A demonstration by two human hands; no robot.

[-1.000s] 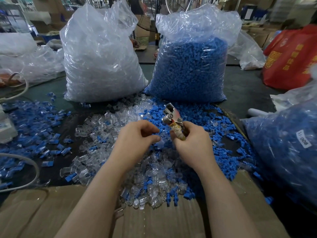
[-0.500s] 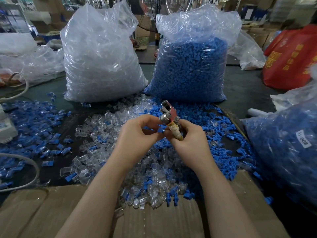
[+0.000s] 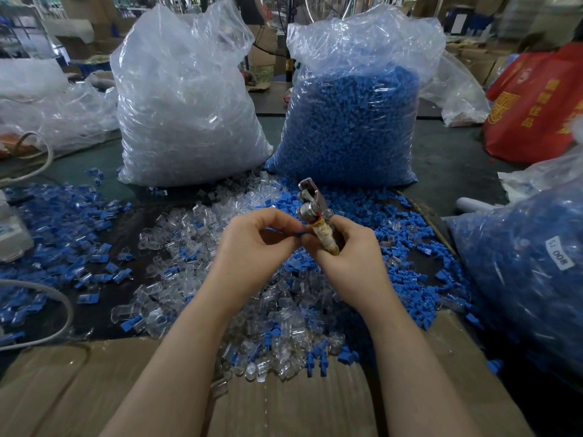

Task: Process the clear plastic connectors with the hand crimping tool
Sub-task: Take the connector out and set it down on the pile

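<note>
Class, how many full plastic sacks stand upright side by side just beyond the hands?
2: a sack of clear parts on the left, a sack of blue parts on the right.

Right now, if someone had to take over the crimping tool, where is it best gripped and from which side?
Probably by the tape-wrapped handle, where the right hand already curls round it, coming from the right and below. The crimping tool stands tilted with its metal head up and away, and the left hand pinches a blue piece beside it.

A red bag (image 3: 536, 102) sits far right beside cardboard boxes (image 3: 473, 61); a white cable (image 3: 47, 310) loops left.
</note>
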